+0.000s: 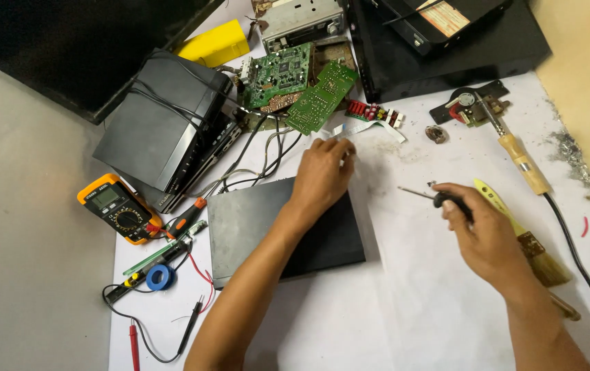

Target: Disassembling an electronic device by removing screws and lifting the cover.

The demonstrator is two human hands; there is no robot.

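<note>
The person works at a white sheet (405, 302) spread on the floor. The left hand (322, 172) reaches forward over the far edge of a flat dark case (253, 220), fingers closed together on the end of a white ribbon cable (370, 128) (the exact pinch is partly hidden behind the knuckles). The right hand (484, 237) is wrapped tight around a black-handled screwdriver (432, 197), its thin shaft pointing left, clear of the sheet as far as can be judged.

The case lies flat near the middle of the sheet, under the left forearm. It looks rigid, light sheet metal, smooth on top; judged safest to take by its long edges. The cable is thin, limp and easily creased, best held flat near its end. The screwdriver is small, stiff and light; the grip on the handle looks sound.

Surroundings:
- Two green boards (302, 86) beyond the left hand, wires trailing from them.
- A soldering iron (515, 151) with wooden handle, far right, lead running off.
- A brush (539, 254) just beside the right hand, partly beneath it.
- A yellow multimeter (119, 209) at left, red and black probes near it.
- A blue tape roll (160, 277) below the meter.
- A black box (161, 120) at upper left.
</note>
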